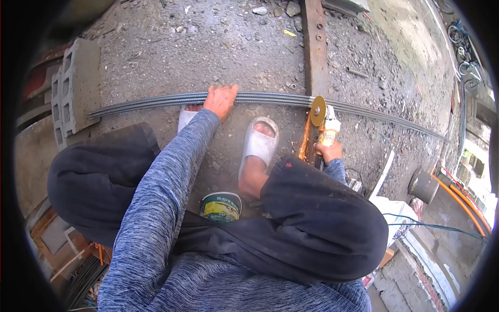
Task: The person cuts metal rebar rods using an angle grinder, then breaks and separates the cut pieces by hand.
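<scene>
The left arm reaches forward between the knees, its hand [221, 100] palm down and curled over a bundle of steel rods [270, 98]. The right hand [329, 151], beyond the right knee, is wrapped round an angle grinder [328, 132], pointing away from the person, its disc [318, 111] at the rods and shedding sparks. The rods run left to right in a slight bow across a rusty metal bar [315, 57]. Between the legs sits a bucket [221, 207]; its contents cannot be made out.
</scene>
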Demonstrator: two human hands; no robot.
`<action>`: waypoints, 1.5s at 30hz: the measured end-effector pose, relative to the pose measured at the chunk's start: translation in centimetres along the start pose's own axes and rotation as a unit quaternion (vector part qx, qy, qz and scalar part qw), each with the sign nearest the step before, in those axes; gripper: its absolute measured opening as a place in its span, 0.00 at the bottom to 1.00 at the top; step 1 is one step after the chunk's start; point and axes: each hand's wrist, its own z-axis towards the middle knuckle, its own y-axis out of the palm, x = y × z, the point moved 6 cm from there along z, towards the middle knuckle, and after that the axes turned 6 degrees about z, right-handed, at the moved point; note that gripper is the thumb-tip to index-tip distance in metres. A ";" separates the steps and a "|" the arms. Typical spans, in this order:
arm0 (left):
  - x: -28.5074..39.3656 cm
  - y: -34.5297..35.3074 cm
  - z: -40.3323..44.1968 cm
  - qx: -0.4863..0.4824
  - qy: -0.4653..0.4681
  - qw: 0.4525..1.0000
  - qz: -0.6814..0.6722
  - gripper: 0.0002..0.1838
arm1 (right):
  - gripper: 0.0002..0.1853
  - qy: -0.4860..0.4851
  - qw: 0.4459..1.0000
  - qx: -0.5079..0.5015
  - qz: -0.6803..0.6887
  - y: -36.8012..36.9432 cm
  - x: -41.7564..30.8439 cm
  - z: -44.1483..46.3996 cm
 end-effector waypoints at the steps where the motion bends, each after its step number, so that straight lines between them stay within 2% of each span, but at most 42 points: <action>1: 0.0 0.0 0.0 -0.007 -0.001 1.000 -0.001 0.08 | 0.22 0.000 1.000 0.006 -0.007 0.0 -0.9 -0.2; 11: 0.0 0.0 -0.2 -0.005 -0.007 1.000 -0.002 0.09 | 0.19 -0.039 0.999 0.028 0.016 0.0 -0.6 4.1; 18: 0.0 -0.1 -0.2 -0.016 -0.005 1.000 0.006 0.08 | 0.20 -0.041 0.998 0.023 -0.031 -0.2 -3.2 0.7; 24: -0.1 0.2 -0.1 -0.022 -0.004 1.000 -0.005 0.09 | 0.23 -0.021 0.999 0.014 -0.023 0.0 0.3 1.5; 27: 0.0 -0.1 0.2 -0.046 -0.012 0.999 0.001 0.13 | 0.24 -0.022 0.998 0.019 0.054 -0.1 1.3 -0.2; 29: 0.6 -0.8 0.0 -0.048 -0.011 0.999 0.011 0.20 | 0.18 0.007 0.987 0.004 0.162 -0.1 1.4 -2.3; 32: 4.8 -5.5 -1.8 0.198 0.015 0.977 0.071 0.30 | 0.10 0.050 0.937 0.003 0.346 -0.4 0.9 -5.8; 34: 8.9 -7.0 -2.2 0.143 0.046 0.988 -0.029 0.35 | 0.11 0.069 0.893 0.030 0.444 -0.9 -0.4 -7.9; 35: 11.0 -5.7 -2.0 0.037 0.064 0.987 -0.142 0.34 | 0.11 0.076 0.866 0.043 0.493 -1.1 -0.7 -8.6; 36: 13.4 -4.2 -1.9 -0.073 0.080 0.962 -0.249 0.34 | 0.15 0.066 0.846 0.044 0.528 -1.0 0.2 -8.5; 38: 19.5 -5.1 -3.2 -0.220 0.132 0.871 -0.419 0.22 | 0.15 0.086 0.777 0.036 0.623 -0.1 1.6 -7.7; 42: 26.3 -1.8 -4.9 -0.332 0.215 0.773 -0.495 0.17 | 0.18 0.062 0.660 0.043 0.748 -0.1 0.6 -7.3; 43: 26.7 -2.0 -5.1 -0.323 0.198 0.783 -0.493 0.17 | 0.19 0.044 0.625 0.013 0.779 0.5 0.7 -6.6; 45: 25.8 -2.5 -5.6 -0.308 0.161 0.801 -0.487 0.16 | 0.19 0.040 0.602 0.031 0.797 1.1 0.5 -6.7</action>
